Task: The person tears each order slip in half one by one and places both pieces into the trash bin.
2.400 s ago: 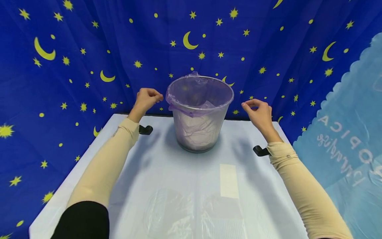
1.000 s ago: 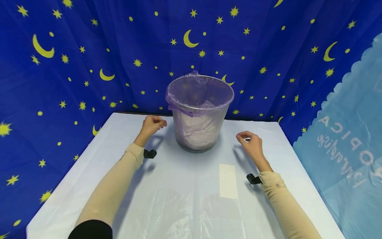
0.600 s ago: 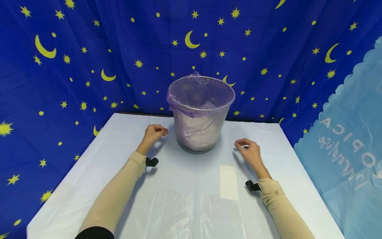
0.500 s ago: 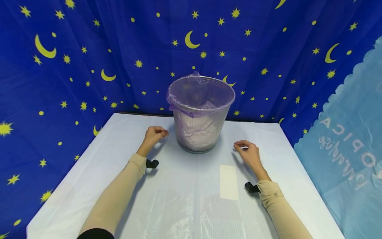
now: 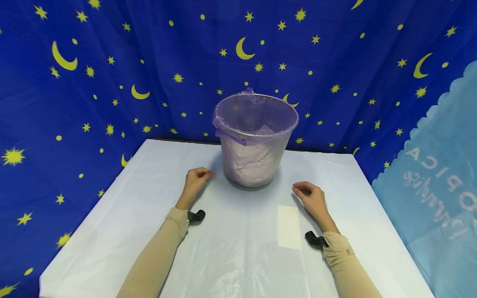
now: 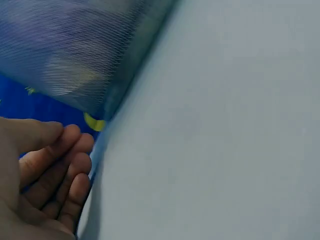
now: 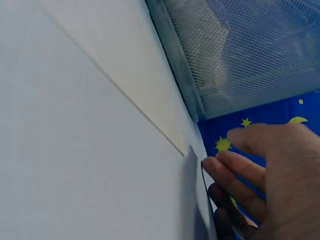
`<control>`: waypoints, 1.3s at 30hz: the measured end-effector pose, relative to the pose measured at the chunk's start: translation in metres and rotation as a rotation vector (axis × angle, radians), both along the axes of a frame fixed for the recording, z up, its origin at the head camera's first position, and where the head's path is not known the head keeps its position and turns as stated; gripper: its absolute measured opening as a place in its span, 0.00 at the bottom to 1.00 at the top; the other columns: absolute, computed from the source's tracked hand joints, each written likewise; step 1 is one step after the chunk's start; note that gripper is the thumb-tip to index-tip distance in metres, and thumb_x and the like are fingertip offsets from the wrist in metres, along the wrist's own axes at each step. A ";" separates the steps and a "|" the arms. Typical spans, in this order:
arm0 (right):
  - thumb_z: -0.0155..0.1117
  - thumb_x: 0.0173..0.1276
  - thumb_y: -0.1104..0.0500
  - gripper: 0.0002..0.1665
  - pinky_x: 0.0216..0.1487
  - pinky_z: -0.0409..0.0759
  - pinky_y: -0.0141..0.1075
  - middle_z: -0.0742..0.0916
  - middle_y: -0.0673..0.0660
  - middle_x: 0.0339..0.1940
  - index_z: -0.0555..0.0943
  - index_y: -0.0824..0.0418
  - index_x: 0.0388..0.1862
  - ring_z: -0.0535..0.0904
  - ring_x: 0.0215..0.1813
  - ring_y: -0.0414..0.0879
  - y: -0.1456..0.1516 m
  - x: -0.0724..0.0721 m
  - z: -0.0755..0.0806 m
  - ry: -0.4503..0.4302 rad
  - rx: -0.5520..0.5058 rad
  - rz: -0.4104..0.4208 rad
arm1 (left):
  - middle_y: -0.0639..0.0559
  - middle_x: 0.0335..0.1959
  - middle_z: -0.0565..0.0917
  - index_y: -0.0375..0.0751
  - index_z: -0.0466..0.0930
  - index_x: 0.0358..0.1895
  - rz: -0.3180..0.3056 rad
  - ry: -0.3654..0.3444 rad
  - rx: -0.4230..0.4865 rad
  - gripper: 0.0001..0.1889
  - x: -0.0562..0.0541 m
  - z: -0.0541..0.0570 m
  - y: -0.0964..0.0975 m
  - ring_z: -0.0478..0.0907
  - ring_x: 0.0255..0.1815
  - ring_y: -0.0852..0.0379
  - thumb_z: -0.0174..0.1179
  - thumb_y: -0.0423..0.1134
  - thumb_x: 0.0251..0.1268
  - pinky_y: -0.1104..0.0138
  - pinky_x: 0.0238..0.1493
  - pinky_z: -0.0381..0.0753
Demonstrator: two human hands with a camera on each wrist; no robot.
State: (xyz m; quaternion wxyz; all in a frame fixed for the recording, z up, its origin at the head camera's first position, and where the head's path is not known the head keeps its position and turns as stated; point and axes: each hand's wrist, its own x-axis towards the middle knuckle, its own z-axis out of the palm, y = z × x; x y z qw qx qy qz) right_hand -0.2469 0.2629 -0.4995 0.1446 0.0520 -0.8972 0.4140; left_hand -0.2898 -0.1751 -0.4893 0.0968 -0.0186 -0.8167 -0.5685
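Note:
A mesh wastebasket [image 5: 250, 165] stands upright at the back middle of the table. A thin purple bin bag [image 5: 242, 136] lines it and folds over its rim, with crumpled plastic showing through the mesh. To the basket's left, my left hand [image 5: 195, 182] rests at the table with loosely bent fingers and holds nothing. My right hand [image 5: 312, 200] lies to the right of the basket, fingers softly curved and nothing between them. Both wrist views show the mesh wall [image 6: 80, 50] beyond the fingers, apart from them. Thumb and index of the left hand [image 6: 50, 170] come close together.
White cloth covers the table [image 5: 231, 231]. A flat cream paper rectangle [image 5: 289, 227] lies on it in front of the right hand. Blue star-and-moon curtains [image 5: 186, 49] hang behind and at the sides, with a light blue banner [image 5: 443, 178] at the right.
Both hands have come down from beside the basket's rim to the table, towards me. In the last half second they sank slightly more. The basket and bag stay put.

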 end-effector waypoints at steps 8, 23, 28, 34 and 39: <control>0.72 0.74 0.50 0.14 0.65 0.79 0.50 0.93 0.55 0.46 0.90 0.56 0.52 0.88 0.55 0.54 -0.004 0.000 -0.001 0.015 -0.005 0.063 | 0.42 0.37 0.92 0.33 0.91 0.38 0.005 0.034 -0.028 0.05 0.004 0.001 -0.006 0.83 0.36 0.60 0.70 0.33 0.67 0.71 0.45 0.77; 0.75 0.71 0.47 0.17 0.68 0.74 0.53 0.93 0.53 0.49 0.90 0.54 0.53 0.84 0.60 0.55 -0.007 0.003 0.006 -0.002 0.039 0.108 | 0.44 0.34 0.91 0.33 0.92 0.36 -0.057 0.054 -0.031 0.05 0.019 -0.001 0.033 0.83 0.33 0.61 0.72 0.34 0.64 0.70 0.42 0.78; 0.74 0.71 0.45 0.19 0.69 0.73 0.54 0.92 0.54 0.53 0.90 0.53 0.55 0.82 0.63 0.55 -0.009 0.006 0.009 -0.036 0.044 0.119 | 0.47 0.30 0.91 0.36 0.92 0.33 -0.113 0.116 -0.028 0.04 0.027 -0.006 0.051 0.84 0.32 0.59 0.71 0.33 0.63 0.69 0.40 0.80; 0.73 0.72 0.46 0.19 0.71 0.72 0.54 0.92 0.55 0.54 0.90 0.53 0.56 0.81 0.64 0.56 -0.008 0.009 0.006 -0.048 0.058 0.109 | 0.48 0.31 0.90 0.37 0.91 0.32 -0.216 0.148 -0.045 0.03 0.043 -0.007 0.077 0.83 0.33 0.58 0.71 0.32 0.64 0.67 0.41 0.81; 0.74 0.72 0.47 0.18 0.71 0.72 0.54 0.92 0.55 0.53 0.90 0.54 0.55 0.82 0.63 0.56 -0.005 0.011 0.003 -0.049 0.055 0.103 | 0.48 0.33 0.91 0.39 0.91 0.34 -0.349 0.111 -0.118 0.03 0.058 -0.006 0.100 0.81 0.33 0.62 0.71 0.33 0.67 0.69 0.39 0.80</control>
